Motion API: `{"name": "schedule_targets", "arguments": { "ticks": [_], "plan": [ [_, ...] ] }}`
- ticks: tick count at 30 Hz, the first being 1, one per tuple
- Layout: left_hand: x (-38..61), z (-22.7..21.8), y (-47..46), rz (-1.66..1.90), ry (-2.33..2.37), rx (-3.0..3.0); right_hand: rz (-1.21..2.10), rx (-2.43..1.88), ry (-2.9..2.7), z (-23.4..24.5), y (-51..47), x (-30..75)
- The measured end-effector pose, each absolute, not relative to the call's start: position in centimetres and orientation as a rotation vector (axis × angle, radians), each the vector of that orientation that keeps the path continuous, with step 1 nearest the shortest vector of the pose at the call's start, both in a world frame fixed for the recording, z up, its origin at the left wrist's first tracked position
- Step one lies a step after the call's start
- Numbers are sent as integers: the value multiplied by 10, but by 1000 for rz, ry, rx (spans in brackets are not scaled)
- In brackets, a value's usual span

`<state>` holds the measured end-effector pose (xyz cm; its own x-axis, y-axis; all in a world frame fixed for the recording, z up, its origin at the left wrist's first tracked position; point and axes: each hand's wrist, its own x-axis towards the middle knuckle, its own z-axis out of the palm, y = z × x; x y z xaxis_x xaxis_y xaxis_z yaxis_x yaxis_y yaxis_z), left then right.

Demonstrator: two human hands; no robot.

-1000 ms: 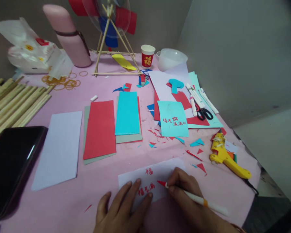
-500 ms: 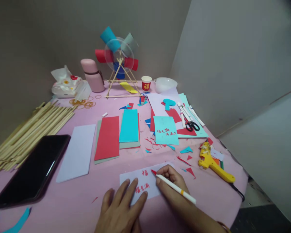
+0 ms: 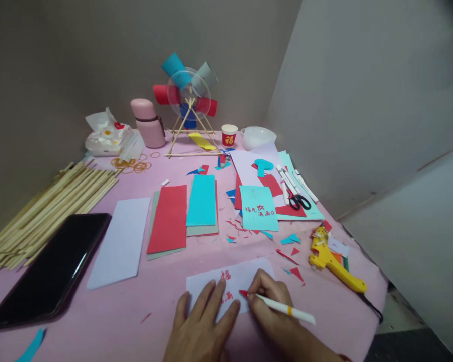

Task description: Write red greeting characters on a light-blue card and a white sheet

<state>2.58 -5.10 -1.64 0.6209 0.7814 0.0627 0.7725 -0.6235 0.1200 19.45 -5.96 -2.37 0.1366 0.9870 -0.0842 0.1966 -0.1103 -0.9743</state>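
A white paper slip (image 3: 254,269) with red handwritten characters lies at the near edge of the table. My left hand (image 3: 206,317) rests flat on it with fingers spread, covering part of the lower writing. Between the fingers of my right hand (image 3: 274,299) is a white marker (image 3: 287,307) with a red tip and a yellow band. Its tip is at the paper, right of the lower row of characters. Farther back lies a light-blue card (image 3: 259,201) with similar red writing.
Stacked red cards (image 3: 168,216), blue cards (image 3: 202,201) and white cards (image 3: 121,241) lie beyond. A phone (image 3: 49,266) and sticks (image 3: 56,206) are left. A yellow glue gun (image 3: 334,264) and scissors (image 3: 300,200) are right. A paper-cup wheel (image 3: 189,95) stands at the back.
The marker tip has moved down from the upper row to the lower row. My left hand has slid right and up, covering more writing. The view has tilted up slightly.
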Motion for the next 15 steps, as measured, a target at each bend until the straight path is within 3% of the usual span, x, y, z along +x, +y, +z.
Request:
{"name": "schedule_targets", "arguments": {
  "ticks": [6,15],
  "plan": [
    [19,-38,-46,451,1207,2916,878,-1482,-1569,-19,-58,196],
    [28,-44,-46,752,1319,2646,781,-1470,-1755,-22,-58,200]
  ]
}}
